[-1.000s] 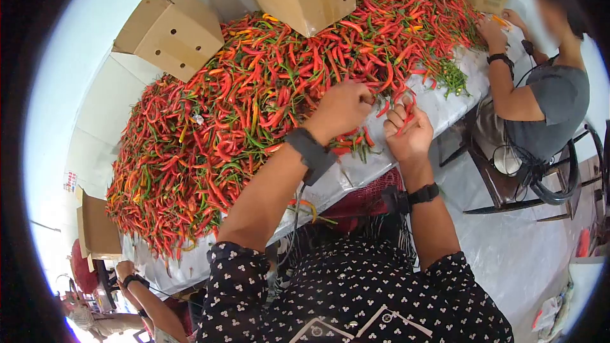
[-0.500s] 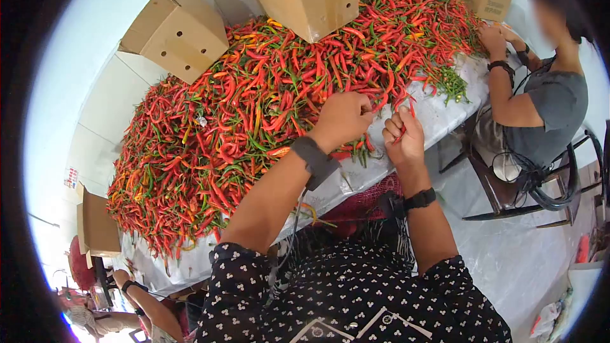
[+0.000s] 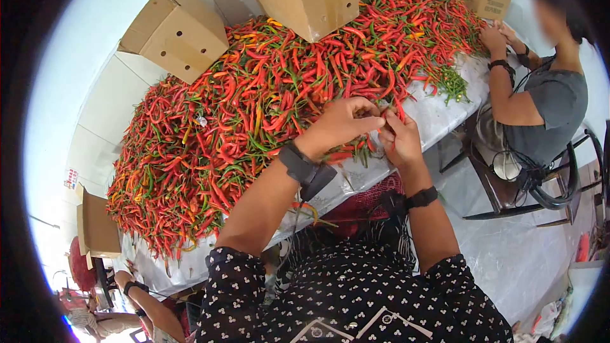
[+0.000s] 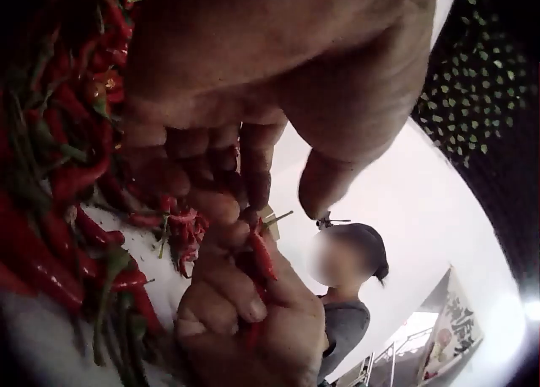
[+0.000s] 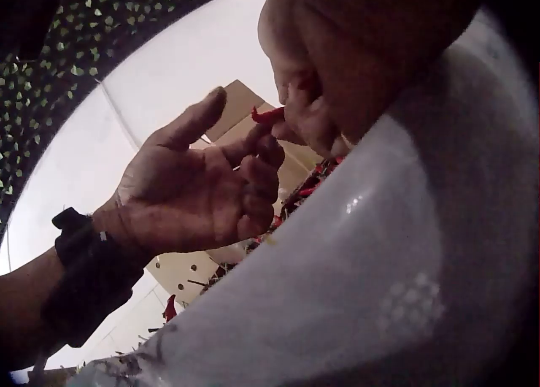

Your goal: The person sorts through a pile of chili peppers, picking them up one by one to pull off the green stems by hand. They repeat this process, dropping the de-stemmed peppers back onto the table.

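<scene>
While our right hand is pinching one red chilli right of centre and our left hand is spreading its thumb, a large chilli heap is lying unhandled, centre to upper left.

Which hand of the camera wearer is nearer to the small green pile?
Right: the right hand is left of and below the green pile, the left hand farther left.
</scene>
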Motion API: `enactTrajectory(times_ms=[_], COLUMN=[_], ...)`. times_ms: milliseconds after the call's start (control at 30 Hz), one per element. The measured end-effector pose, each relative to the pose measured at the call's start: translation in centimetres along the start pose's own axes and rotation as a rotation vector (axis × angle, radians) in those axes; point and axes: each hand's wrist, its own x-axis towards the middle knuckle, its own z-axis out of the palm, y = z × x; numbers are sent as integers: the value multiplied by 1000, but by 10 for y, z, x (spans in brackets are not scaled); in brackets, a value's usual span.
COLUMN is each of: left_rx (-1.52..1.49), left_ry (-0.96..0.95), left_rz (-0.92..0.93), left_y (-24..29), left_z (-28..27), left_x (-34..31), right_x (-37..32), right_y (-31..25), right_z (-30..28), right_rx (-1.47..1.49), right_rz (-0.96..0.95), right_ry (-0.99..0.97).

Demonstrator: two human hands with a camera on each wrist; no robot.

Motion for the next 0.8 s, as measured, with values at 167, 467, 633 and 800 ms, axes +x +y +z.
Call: enactTrajectory(times_ms=[167,467,633,800], left_rx=[93,366,263,34], left_ry=[54,107,45,-66], left_rz=[9,92,1,-204], left_y=[-2,-8,-12,-3], left_z=[-3,-3,-5,-8], left_x=[2,7,9,6], right_x=[-3,-5,-5,-7], right_y=[1,1,1,0], right_z=[3,4,1,1], right_rx=[-251,-341,-348,-401], right_rz=[82,52,58,79], right_ry=[-33,-201,-223,-250])
